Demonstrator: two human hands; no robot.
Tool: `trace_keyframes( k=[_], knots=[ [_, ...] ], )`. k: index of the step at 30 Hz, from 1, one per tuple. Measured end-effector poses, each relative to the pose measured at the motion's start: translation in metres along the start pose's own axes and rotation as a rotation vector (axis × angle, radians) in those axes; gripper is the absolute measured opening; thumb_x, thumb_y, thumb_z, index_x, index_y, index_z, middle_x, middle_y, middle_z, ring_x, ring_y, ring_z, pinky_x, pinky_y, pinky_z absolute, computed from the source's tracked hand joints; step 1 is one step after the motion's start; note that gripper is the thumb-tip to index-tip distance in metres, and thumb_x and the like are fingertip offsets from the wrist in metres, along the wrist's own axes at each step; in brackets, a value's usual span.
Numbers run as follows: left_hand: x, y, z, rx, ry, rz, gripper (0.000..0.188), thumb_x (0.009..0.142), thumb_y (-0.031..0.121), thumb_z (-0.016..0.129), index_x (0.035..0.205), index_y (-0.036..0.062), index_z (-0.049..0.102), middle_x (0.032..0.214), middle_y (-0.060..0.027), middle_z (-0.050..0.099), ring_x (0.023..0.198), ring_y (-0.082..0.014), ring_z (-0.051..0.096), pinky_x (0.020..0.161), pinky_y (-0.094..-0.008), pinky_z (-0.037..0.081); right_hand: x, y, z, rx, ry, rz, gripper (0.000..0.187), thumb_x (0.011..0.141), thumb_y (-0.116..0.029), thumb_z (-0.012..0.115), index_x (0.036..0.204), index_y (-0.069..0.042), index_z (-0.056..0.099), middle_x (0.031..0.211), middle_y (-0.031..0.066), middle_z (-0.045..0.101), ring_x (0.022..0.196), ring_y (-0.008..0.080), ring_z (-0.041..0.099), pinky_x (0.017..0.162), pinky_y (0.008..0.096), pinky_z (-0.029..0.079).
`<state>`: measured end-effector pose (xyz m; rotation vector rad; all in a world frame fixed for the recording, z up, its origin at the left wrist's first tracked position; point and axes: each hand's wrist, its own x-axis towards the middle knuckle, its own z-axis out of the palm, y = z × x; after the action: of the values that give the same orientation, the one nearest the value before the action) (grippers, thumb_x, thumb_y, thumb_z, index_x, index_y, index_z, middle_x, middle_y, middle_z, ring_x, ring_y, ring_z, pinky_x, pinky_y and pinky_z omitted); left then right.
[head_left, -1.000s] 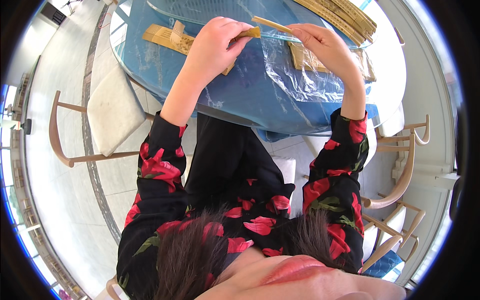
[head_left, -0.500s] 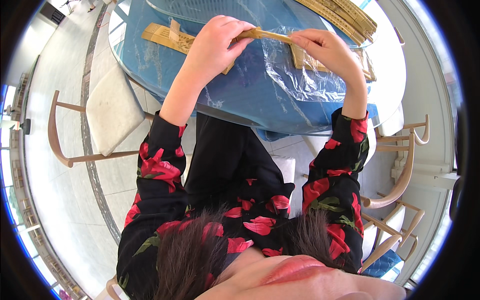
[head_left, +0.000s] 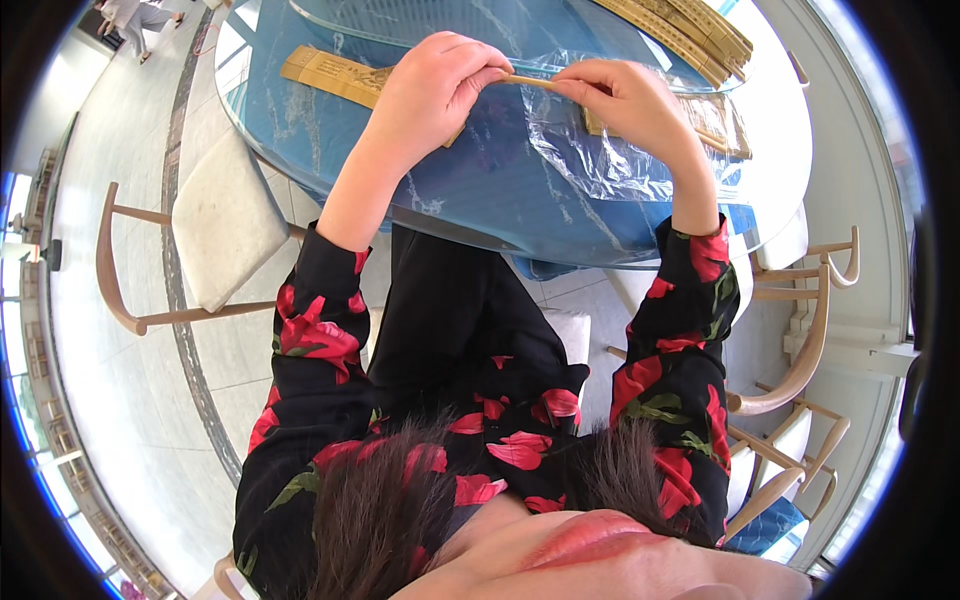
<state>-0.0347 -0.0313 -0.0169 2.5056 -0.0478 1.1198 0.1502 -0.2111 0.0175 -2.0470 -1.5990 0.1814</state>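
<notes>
A thin, gold-coloured strip stretches between my two hands above the blue marbled table. It is seen nearly edge-on, so its exact kind is unclear. The fingertips of my left hand pinch one end, and my right hand pinches the other. A flat gold card with dark print lies beyond my left hand and partly under it. Beneath my right hand, a clear, crinkled plastic sheet spreads over the table beside more gold pieces, partly hidden.
Several long gold strips are piled at the far right on a raised glass round. A pale-seated wooden chair stands left of the table, and others stand at the right. Someone walks across the far left floor.
The gold piece now looks thinner and more edge-on, and my right hand has drawn closer to my left. A small tan bit on the left card no longer shows. A person has come into view.
</notes>
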Motion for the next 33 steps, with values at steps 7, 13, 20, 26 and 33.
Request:
trace_keyframes(
  k=[7,13,20,26,33],
  knots=[
    [0.004,0.008,0.005,0.119,0.066,0.049,0.009,0.089,0.004,0.07,0.097,0.0073,0.073,0.09,-0.0055,0.07,0.09,-0.0269,0.066,0.082,-0.0371,0.053,0.001,-0.013,0.004,-0.005,0.01,-0.044,0.026,0.1,-0.029,0.06,0.103,-0.009,0.075,0.082,0.0142,0.071,0.078,0.0332,0.068,0.07,0.0409,0.052],
    [0.012,0.019,0.011,0.267,0.145,0.331,0.017,0.081,0.003,0.071,0.098,0.0081,0.072,0.095,-0.0025,0.07,0.094,-0.0251,0.065,0.086,-0.038,0.053,-0.001,-0.026,0.025,0.063,0.111,-0.162,0.032,0.098,-0.019,0.059,0.129,-0.009,0.058,0.085,0.0176,0.071,0.081,0.0402,0.068,0.07,0.0461,0.052],
    [0.004,0.018,0.012,0.426,0.005,0.214,0.022,0.083,0.007,0.068,0.104,0.0098,0.072,0.091,-0.0022,0.068,0.091,-0.0222,0.065,0.086,-0.0366,0.051,0.001,-0.026,0.031,0.001,0.189,-0.243,0.04,0.096,-0.017,0.06,0.135,-0.012,0.053,0.082,0.0162,0.07,0.079,0.0399,0.068,0.069,0.0486,0.053],
    [0.001,0.006,0.006,0.583,0.072,0.12,0.024,0.085,0.005,0.064,0.107,0.011,0.071,0.094,-0.0003,0.07,0.094,-0.0206,0.067,0.089,-0.0353,0.051,0.004,-0.014,0.018,-0.292,0.328,-0.279,0.028,0.1,-0.029,0.062,0.123,-0.013,0.067,0.083,0.0114,0.071,0.088,0.0338,0.07,0.071,0.0458,0.054],
    [-0.004,-0.004,-0.008,0.546,0.285,-0.037,0.034,0.082,-0.003,0.062,0.112,0.0113,0.071,0.1,-0.0006,0.073,0.096,-0.0242,0.069,0.085,-0.0371,0.053,0.012,0.047,-0.013,-0.037,0.946,0.025,0.061,0.108,-0.057,0.04,0.104,-0.008,0.076,0.089,0.0068,0.075,0.077,0.0182,0.069,0.066,0.0318,0.05]
  ],
)
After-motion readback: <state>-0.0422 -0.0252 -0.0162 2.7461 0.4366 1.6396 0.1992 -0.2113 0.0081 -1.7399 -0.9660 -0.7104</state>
